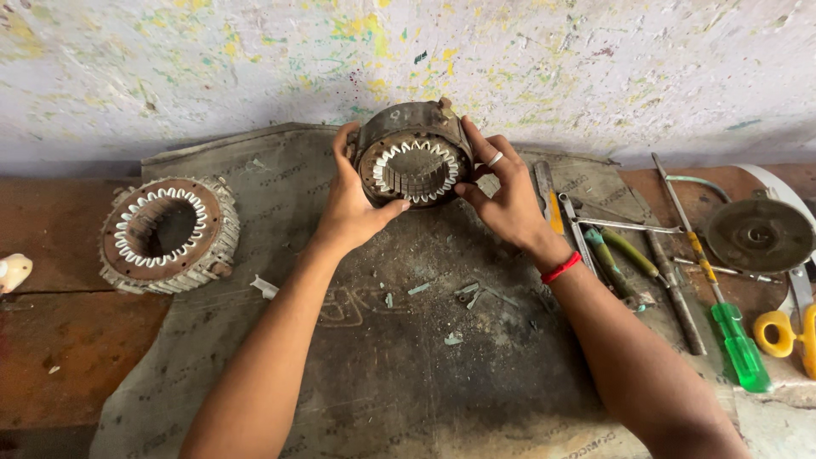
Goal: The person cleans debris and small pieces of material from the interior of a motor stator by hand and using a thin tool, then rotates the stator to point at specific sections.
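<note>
Two hands, left hand (350,204) and right hand (503,194), clamping our stator (413,153) tilted at frame centre so slots face us; spare stator (168,234) left on bench (59,340).

Head view, steeply down, close

1. Both bare forearms reach forward from the bottom edge and converge toward the middle.
2. The left hand (350,204) is cupped, fingers curled upward, thumb pointing inward.
3. The right hand (508,197) mirrors it, fingers spread, a ring on one finger and a red band at the wrist.
</note>
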